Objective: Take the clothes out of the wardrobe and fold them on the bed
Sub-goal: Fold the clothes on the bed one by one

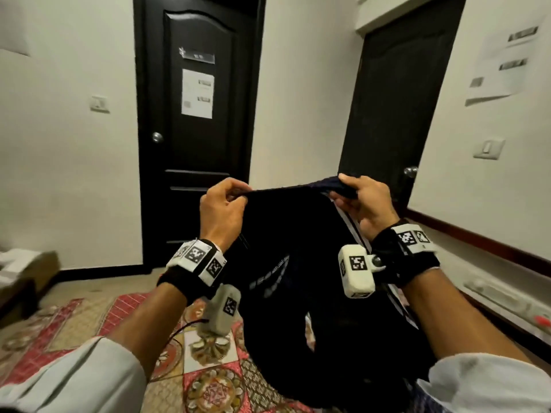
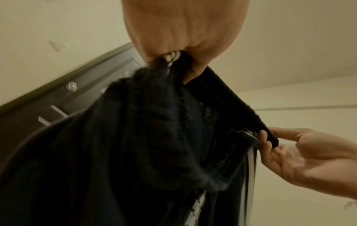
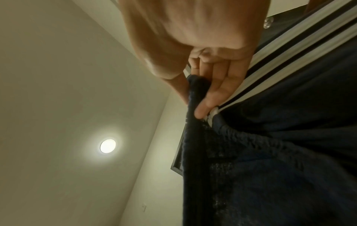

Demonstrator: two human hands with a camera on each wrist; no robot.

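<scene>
Navy striped trousers are held up by the waistband above the patterned bed, pinched by the left hand and right hand; folding is judged not begun.

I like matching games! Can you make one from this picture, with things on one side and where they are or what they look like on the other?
Things:
1. dark garment
2. bedspread
3. door knob
4. paper sheet

Descriptions:
A. stuck on the black door
B. round and silver
C. held up by left hand and right hand
D. red patterned, lying under the arms

Pairs: 1-C, 2-D, 3-B, 4-A
</scene>
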